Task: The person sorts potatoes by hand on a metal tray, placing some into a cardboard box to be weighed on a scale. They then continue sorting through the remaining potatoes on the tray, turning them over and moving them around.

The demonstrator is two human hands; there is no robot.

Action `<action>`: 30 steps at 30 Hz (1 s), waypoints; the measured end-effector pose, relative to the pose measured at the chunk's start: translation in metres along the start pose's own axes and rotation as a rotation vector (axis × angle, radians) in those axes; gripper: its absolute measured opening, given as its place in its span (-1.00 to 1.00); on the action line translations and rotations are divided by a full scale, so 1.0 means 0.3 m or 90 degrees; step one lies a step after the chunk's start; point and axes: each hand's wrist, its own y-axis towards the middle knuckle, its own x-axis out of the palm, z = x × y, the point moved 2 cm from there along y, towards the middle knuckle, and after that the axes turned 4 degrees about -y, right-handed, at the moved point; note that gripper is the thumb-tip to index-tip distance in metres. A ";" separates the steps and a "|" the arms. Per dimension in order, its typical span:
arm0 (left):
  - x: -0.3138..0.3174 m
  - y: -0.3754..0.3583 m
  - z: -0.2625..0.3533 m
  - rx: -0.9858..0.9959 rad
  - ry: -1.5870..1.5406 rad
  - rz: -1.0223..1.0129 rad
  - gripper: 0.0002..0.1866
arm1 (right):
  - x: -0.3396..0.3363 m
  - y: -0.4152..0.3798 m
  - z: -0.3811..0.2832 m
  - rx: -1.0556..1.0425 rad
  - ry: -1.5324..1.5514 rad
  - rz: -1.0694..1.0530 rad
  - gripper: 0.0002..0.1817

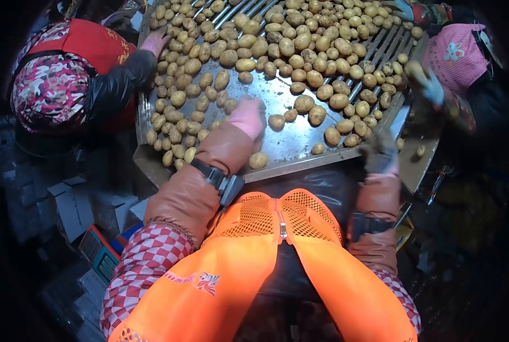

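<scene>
Tan potatoes (304, 104) are best handled gently by the left hand (248, 116) and right hand (381, 153), whose grip, open or holding, cannot be told.

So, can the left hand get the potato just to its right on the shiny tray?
Probably yes: the left hand is close to that potato, and only bare tray shows between them. Whether the hand already holds one is unclear.
</scene>
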 end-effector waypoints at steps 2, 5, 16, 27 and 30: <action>-0.049 -0.051 0.000 -0.001 -0.047 0.026 -0.74 | 0.342 -0.065 0.070 0.088 -0.157 -0.030 -0.57; -0.102 -0.121 -0.011 -0.008 -0.079 0.041 -0.72 | 0.568 0.011 0.272 -0.314 -0.926 -0.257 -0.52; -0.105 -0.206 -0.020 0.136 -0.445 0.146 -0.69 | 0.691 -0.049 0.351 0.354 0.061 -0.189 -0.56; -0.161 -0.095 -0.376 -0.125 0.280 0.213 -0.32 | 0.624 -0.109 0.375 0.401 0.227 -0.223 -0.47; -0.077 -0.237 -0.271 0.057 0.305 0.160 -0.33 | 0.598 -0.055 0.429 0.408 0.320 -0.324 -0.45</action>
